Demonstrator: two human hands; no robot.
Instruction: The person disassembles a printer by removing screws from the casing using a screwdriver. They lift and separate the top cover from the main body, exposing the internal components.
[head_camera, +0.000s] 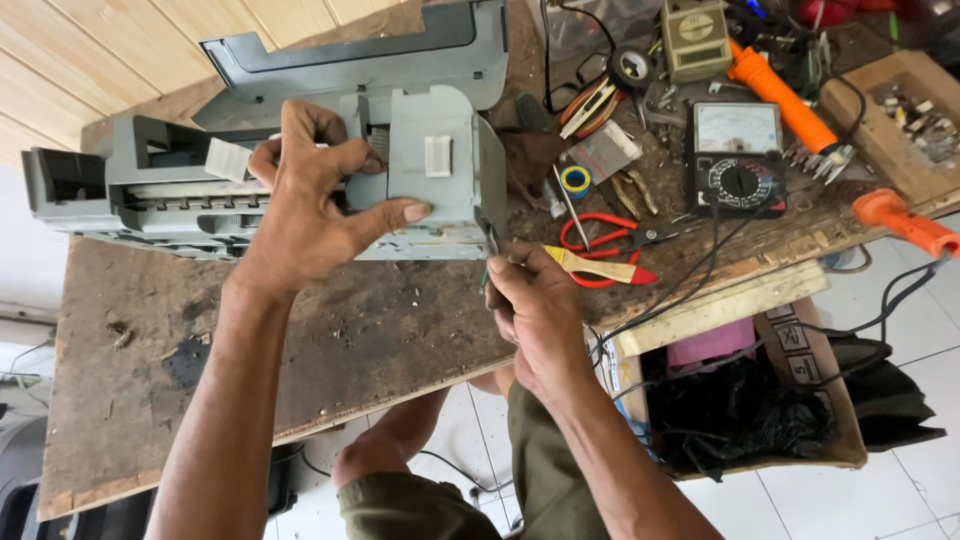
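Currently two hands (305, 205) (535, 310) work one grey printer chassis (250, 190), one screwdriver (490, 250).

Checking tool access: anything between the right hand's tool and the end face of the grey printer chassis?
Nothing visible. The right hand holds a thin tool right at the end corner of the grey chassis. The left hand grips the chassis front, thumb short of that corner. Red scissors lie off to the side.

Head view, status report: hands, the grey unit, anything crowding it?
Left hand gripping grey printer assembly on workbench. Right hand holding slim tool at its right end. Red scissors and multimeter close by.
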